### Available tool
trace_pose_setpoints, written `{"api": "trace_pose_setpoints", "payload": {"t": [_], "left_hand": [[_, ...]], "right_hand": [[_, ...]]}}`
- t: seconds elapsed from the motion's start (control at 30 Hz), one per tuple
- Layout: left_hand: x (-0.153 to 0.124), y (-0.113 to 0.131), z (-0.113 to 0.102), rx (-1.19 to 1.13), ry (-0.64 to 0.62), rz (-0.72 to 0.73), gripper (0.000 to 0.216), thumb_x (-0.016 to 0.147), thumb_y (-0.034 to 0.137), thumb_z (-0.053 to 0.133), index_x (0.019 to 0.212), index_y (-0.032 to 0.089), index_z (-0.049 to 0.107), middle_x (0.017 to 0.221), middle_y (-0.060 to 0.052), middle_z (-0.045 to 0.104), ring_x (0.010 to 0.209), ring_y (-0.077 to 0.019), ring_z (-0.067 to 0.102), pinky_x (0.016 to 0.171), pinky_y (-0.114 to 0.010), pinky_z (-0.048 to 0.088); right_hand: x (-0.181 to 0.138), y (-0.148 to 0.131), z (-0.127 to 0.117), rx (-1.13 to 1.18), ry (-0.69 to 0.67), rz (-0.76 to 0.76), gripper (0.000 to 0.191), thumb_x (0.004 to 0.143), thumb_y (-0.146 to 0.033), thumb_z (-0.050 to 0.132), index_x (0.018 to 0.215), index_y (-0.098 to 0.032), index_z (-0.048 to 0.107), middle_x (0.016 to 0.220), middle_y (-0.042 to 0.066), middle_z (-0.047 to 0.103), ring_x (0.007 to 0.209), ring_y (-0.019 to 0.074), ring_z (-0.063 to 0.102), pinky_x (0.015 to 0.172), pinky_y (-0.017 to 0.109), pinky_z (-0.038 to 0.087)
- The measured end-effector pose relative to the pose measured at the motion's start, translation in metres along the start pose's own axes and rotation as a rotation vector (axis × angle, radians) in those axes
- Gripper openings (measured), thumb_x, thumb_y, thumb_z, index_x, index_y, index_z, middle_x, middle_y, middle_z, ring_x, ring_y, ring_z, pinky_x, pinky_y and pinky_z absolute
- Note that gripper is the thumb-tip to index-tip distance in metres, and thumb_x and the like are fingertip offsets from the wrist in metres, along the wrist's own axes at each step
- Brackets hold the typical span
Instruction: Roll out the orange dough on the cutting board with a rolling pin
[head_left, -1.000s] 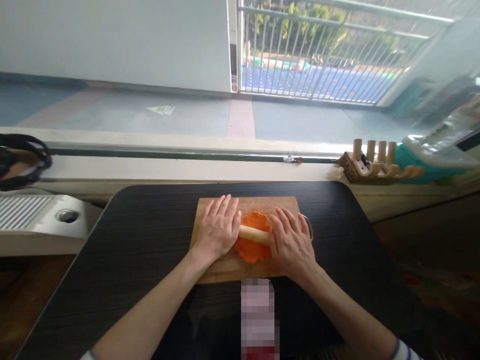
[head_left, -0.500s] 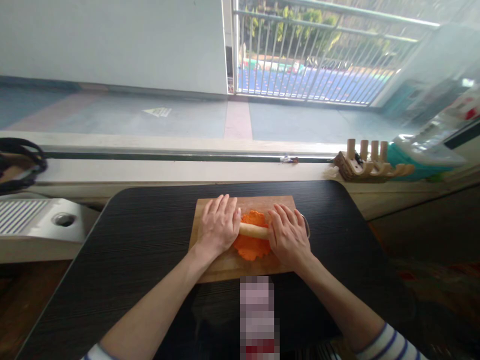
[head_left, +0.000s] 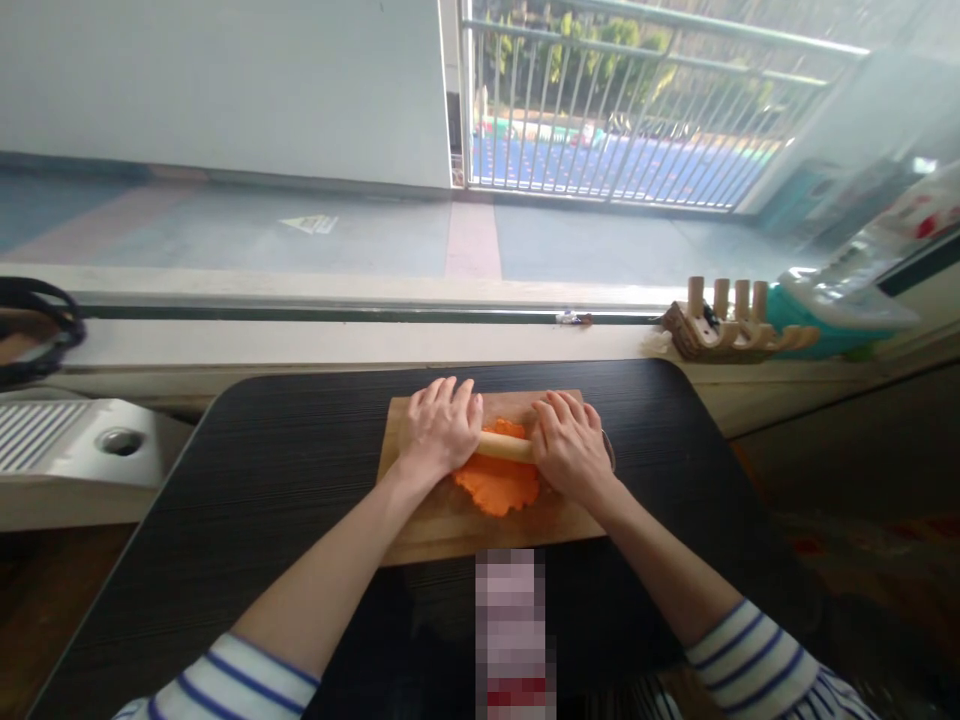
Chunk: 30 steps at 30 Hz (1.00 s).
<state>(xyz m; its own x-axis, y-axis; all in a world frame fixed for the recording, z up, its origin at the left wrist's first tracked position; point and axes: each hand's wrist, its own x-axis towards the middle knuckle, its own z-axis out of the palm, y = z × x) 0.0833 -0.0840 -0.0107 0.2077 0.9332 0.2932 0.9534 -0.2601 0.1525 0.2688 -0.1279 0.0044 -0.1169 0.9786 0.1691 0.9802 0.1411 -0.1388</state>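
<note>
A flat orange piece of dough [head_left: 495, 485] lies on a wooden board [head_left: 442, 525] in the middle of a dark table [head_left: 262, 480]. A pale wooden rolling pin [head_left: 505, 447] lies across the dough's far part. My left hand [head_left: 441, 428] presses flat on the pin's left end, fingers stretched out. My right hand [head_left: 568, 445] presses on its right end in the same way. Both palms hide the pin's ends.
A window sill [head_left: 337, 340] runs behind the table. On it at the right stands a wooden rack with pegs [head_left: 720, 325] beside a teal container [head_left: 825, 320]. A white appliance [head_left: 75, 450] sits left of the table, with black straps [head_left: 30, 330] above it.
Both hands have pushed the rolling pin away from me, towards the board's far edge. More of the flattened dough now shows in front of the pin.
</note>
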Motion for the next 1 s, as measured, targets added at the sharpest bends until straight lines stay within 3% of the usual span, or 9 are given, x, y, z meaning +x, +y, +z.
{"api": "trace_pose_setpoints", "payload": {"t": [0.17, 0.43, 0.7, 0.9, 1.0], "left_hand": [[-0.017, 0.0, -0.006, -0.015, 0.029, 0.059, 0.044, 0.094, 0.033, 0.029, 0.118, 0.016, 0.062, 0.125, -0.012, 0.062, 0.12, -0.0265, 0.053, 0.102, -0.043, 0.037], [0.023, 0.002, 0.004, -0.006, -0.033, -0.039, 0.044, 0.093, 0.038, 0.031, 0.118, 0.017, 0.06, 0.122, -0.011, 0.064, 0.116, -0.0274, 0.054, 0.093, -0.045, 0.043], [-0.005, 0.002, -0.006, 0.037, -0.027, -0.002, 0.044, 0.094, 0.038, 0.029, 0.115, 0.019, 0.063, 0.124, -0.011, 0.063, 0.118, -0.0259, 0.053, 0.099, -0.042, 0.037], [0.02, 0.002, 0.003, 0.02, -0.056, -0.064, 0.046, 0.095, 0.042, 0.028, 0.117, 0.019, 0.06, 0.123, -0.011, 0.064, 0.117, -0.0265, 0.054, 0.094, -0.043, 0.041], [0.024, 0.0, 0.006, 0.009, -0.076, -0.079, 0.046, 0.095, 0.044, 0.027, 0.115, 0.019, 0.061, 0.121, -0.01, 0.064, 0.115, -0.0261, 0.055, 0.093, -0.043, 0.042]], "right_hand": [[-0.019, -0.004, 0.002, -0.002, 0.067, -0.065, 0.034, 0.095, -0.027, 0.033, 0.118, -0.02, 0.057, 0.137, 0.009, 0.053, 0.129, 0.0217, 0.04, 0.11, 0.042, 0.018], [0.028, 0.01, 0.005, 0.056, -0.04, 0.073, 0.037, 0.089, -0.024, 0.037, 0.12, -0.02, 0.056, 0.136, 0.01, 0.052, 0.129, 0.0247, 0.039, 0.105, 0.045, 0.026], [-0.008, -0.001, 0.001, 0.046, 0.026, -0.056, 0.031, 0.093, -0.026, 0.034, 0.11, -0.022, 0.06, 0.131, 0.008, 0.057, 0.124, 0.0221, 0.044, 0.107, 0.043, 0.022], [0.034, 0.012, 0.008, 0.076, -0.053, 0.05, 0.037, 0.088, -0.023, 0.039, 0.12, -0.021, 0.056, 0.136, 0.01, 0.052, 0.129, 0.0243, 0.039, 0.106, 0.047, 0.024], [0.037, 0.012, 0.006, 0.076, -0.05, 0.063, 0.038, 0.088, -0.024, 0.038, 0.121, -0.02, 0.056, 0.136, 0.01, 0.052, 0.13, 0.0249, 0.038, 0.106, 0.048, 0.025]]}}
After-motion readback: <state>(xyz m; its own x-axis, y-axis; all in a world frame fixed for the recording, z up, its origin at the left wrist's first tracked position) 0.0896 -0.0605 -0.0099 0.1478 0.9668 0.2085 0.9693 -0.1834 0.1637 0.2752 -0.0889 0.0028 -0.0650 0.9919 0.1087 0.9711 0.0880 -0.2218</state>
